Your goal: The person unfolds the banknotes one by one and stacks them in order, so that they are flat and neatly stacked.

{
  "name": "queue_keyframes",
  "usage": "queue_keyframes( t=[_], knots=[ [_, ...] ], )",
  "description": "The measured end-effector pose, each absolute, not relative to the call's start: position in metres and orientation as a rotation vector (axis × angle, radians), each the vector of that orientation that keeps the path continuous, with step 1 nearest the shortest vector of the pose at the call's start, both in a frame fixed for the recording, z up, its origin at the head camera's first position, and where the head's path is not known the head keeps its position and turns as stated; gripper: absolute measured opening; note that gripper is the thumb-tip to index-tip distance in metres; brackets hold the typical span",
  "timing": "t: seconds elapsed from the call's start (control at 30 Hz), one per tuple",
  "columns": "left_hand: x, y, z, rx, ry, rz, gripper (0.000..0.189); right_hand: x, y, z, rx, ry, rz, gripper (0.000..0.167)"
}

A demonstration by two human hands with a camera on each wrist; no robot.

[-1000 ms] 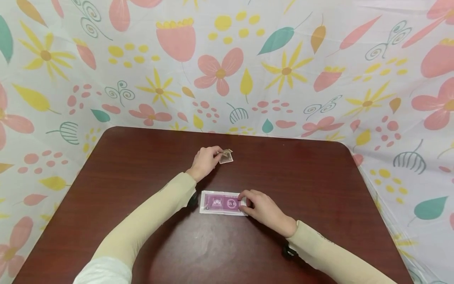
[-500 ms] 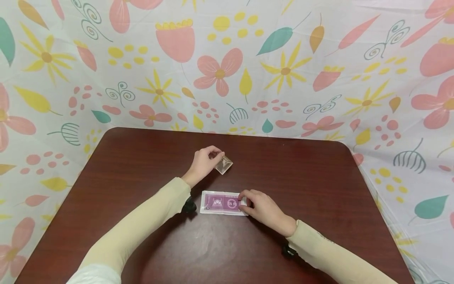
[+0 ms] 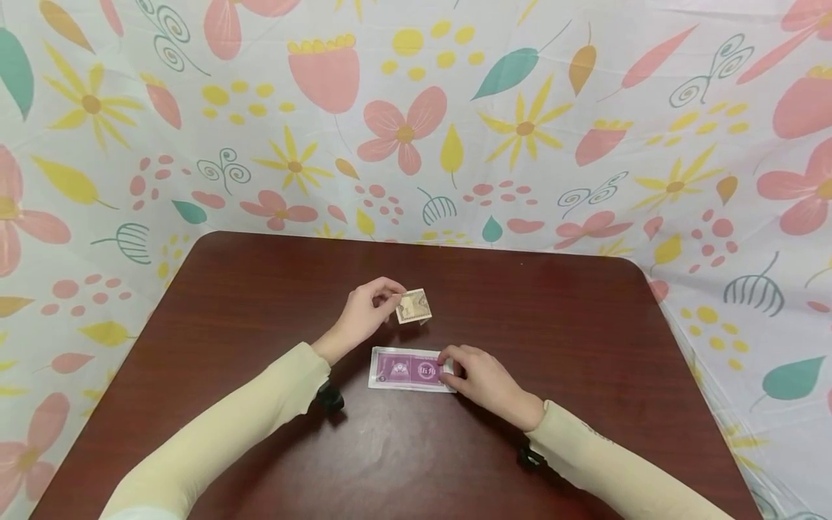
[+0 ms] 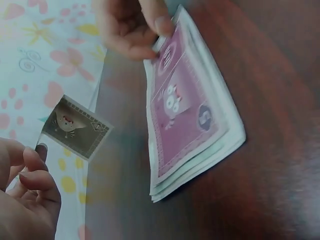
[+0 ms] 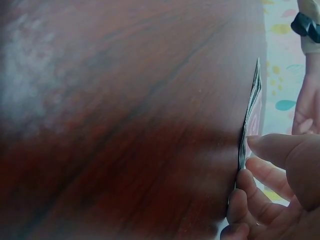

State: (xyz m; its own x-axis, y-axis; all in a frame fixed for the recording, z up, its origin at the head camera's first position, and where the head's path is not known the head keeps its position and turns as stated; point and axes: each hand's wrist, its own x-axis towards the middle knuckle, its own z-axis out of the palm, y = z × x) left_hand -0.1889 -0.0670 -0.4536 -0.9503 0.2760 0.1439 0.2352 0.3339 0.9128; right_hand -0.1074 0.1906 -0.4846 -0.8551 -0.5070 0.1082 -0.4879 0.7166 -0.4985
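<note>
Since the left hand (image 3: pixel 367 307) pinches the small note (image 3: pixel 413 305) only by an edge, it could slip. The right hand (image 3: pixel 477 375) grips the stack (image 3: pixel 406 369) by one end; the notes may fan.

This looks like a makeshift recording corner rather than a lived-in room. A dark red-brown table (image 3: pixel 572 339) with rounded corners stands under both hands, and a flowered sheet (image 3: pixel 520 130) hangs close behind it and wraps round to either side of the arms, hiding whatever room lies beyond. The sheet's folds and creases show it is draped cloth or plastic, not a wall. Which kind of building holds it cannot be told.
</note>
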Motion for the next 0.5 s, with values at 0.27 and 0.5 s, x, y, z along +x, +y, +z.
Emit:
queue_keyframes(
  t=[0.27, 0.5],
  knots=[
    [-0.169, -0.077, -0.452, 0.526, 2.456, 1.723, 0.017, -0.108, 0.191, -0.484, -0.832, 2.878, -0.835, 0.019],
    [-0.153, -0.084, -0.452, 0.589, 2.416, 1.640, 0.012, -0.107, 0.191, -0.483, -0.832, 2.863, -0.849, 0.018]
  ],
)
